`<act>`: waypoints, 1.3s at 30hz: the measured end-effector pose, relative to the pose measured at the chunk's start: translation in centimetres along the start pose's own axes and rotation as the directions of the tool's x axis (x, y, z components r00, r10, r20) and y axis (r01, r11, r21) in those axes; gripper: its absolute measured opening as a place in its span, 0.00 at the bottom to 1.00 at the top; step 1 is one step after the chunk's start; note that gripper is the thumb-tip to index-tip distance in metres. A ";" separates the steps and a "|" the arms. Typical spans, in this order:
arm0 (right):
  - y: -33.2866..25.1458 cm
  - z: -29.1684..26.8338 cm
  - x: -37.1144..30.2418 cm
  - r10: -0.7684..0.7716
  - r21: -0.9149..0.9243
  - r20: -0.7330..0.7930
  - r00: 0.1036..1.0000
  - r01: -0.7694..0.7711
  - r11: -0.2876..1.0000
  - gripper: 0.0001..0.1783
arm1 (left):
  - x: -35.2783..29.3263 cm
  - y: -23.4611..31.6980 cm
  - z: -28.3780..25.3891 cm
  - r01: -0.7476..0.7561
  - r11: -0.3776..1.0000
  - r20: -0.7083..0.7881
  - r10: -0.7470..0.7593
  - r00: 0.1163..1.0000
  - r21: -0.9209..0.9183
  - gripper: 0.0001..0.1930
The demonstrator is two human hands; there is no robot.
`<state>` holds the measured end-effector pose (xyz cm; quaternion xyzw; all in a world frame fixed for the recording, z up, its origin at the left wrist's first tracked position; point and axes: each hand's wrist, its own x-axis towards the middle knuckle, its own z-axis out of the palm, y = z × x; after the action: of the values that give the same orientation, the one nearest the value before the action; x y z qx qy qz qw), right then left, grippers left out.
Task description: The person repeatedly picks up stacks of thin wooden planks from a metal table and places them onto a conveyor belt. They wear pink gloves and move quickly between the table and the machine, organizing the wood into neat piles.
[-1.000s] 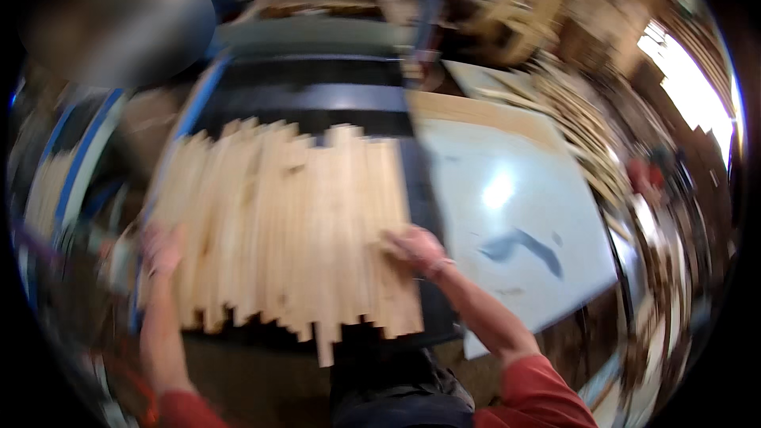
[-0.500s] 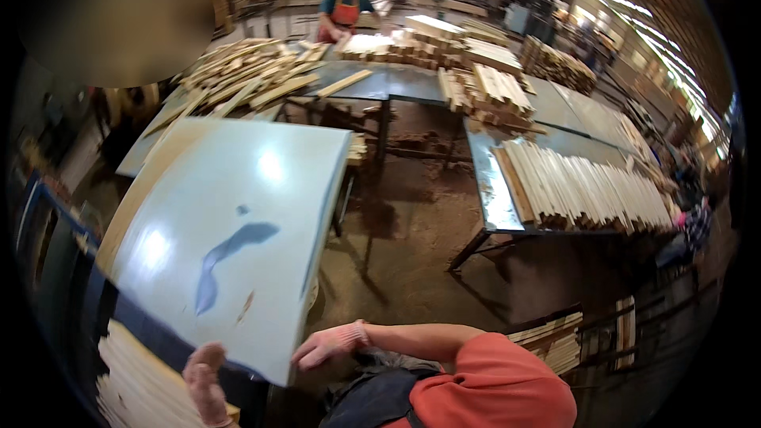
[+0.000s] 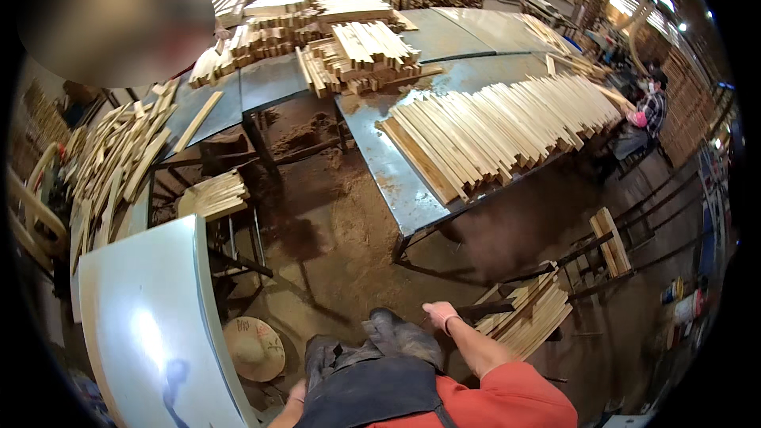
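My right hand (image 3: pixel 439 315), in a pale glove, is out over the floor at the front. Its fingers look loosely stretched, with nothing visible in them. It is nearest to the end of a dark metal bar (image 3: pixel 485 309) beside a stack of wooden strips (image 3: pixel 533 319). Low at the left, my left hand (image 3: pixel 297 391) shows only in part beside my dark apron (image 3: pixel 380 396); its fingers are hidden. Left of it stands the pale, glossy tabletop (image 3: pixel 143 277), reflecting a bright light.
A round wooden stool seat (image 3: pixel 254 349) stands beside the glossy tabletop. Ahead, a metal table (image 3: pixel 369 166) bears a long row of wooden strips (image 3: pixel 499 123). Loose strips (image 3: pixel 119 166) are heaped at the left. A person (image 3: pixel 652 107) works at the far right.
My view has swung to the right. My right hand has left the glossy tabletop's edge and is out near the strips on the right. The left hand has dropped beside my apron.
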<state>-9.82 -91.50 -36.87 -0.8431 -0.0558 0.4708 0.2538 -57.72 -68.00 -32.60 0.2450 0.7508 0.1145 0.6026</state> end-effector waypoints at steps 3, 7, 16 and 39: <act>5.4 1.1 -0.5 0.209 0.025 -0.084 0.974 -0.208 0.978 0.32 | 0.5 2.8 3.2 0.099 0.981 0.079 -0.114 0.990 0.169 0.18; 7.3 2.6 -2.4 0.115 -0.236 0.194 0.974 -0.067 0.969 0.30 | 3.4 11.9 8.2 0.137 0.951 0.128 -0.178 0.976 0.277 0.15; -23.6 -4.9 5.8 0.327 0.355 0.152 0.933 -0.360 0.863 0.20 | 17.1 42.4 16.9 -0.032 0.958 0.246 -0.041 0.968 0.286 0.14; -100.8 -45.8 48.2 -0.348 -0.137 -0.760 0.549 0.389 0.911 0.46 | 14.8 106.1 62.0 -0.807 0.110 0.610 0.598 0.520 0.580 0.38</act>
<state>69.00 -5.49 -5.73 -0.9247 -0.1064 0.0031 0.3655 23.93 22.41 -10.97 0.8325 0.4217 -0.0061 0.3592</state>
